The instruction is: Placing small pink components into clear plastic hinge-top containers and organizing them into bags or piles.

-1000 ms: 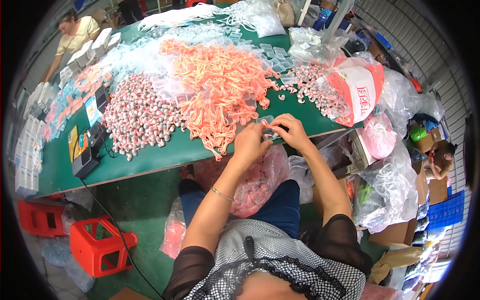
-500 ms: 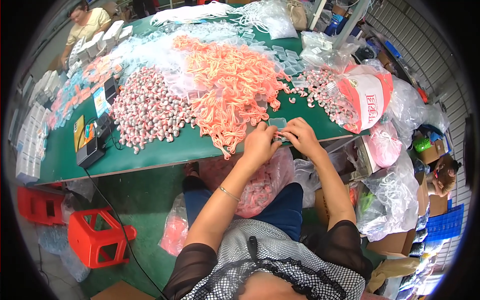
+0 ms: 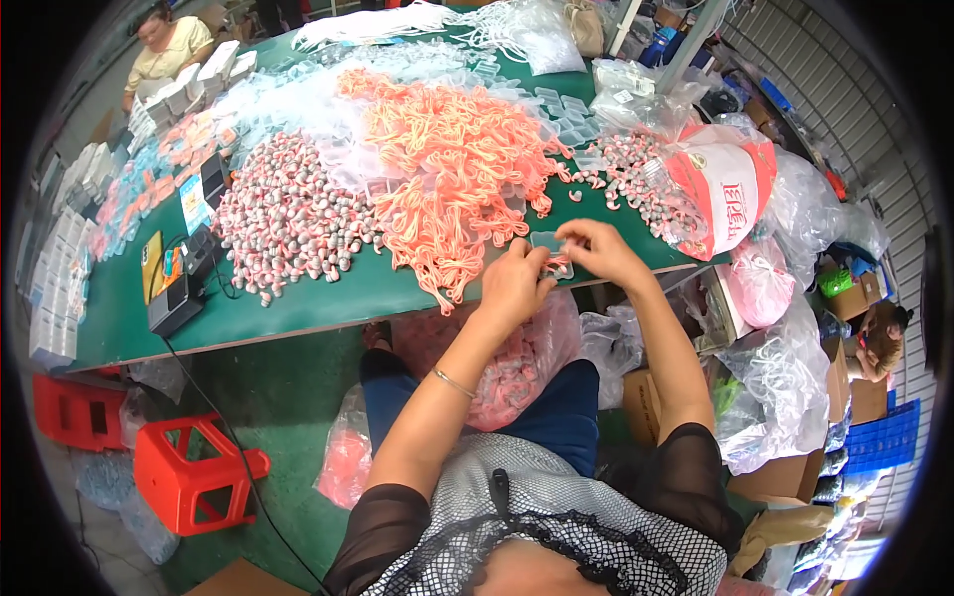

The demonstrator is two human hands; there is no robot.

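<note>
At the table's near edge, a small clear plastic box [image 3: 558, 269] stands with its lid [image 3: 545, 240] raised on the far side. Pink and grey bits show inside it. My left hand [image 3: 515, 283] is closed on the box's left side, fingers bent and thumb along the front. My right hand [image 3: 604, 254] is at the other side, its curled fingers against the lid's right edge. Just beyond my left hand lies a heap of looped orange cords [image 3: 452, 159]. A pile of pink-and-grey earplug-like pieces [image 3: 298, 214] lies further left.
More such pieces spill from a red-and-white sack [image 3: 723, 189] at the right. Clear plastic cases [image 3: 568, 117] lie behind the cords. A black device [image 3: 179, 304] trails a cable at the left edge. Below are a red stool [image 3: 194, 472] and a pink bag [image 3: 522, 372]. Another person [image 3: 169, 55] sits far left.
My right hand has lifted from the box's front to its raised lid, uncovering the pink bits inside. My left hand has stayed at the box.
</note>
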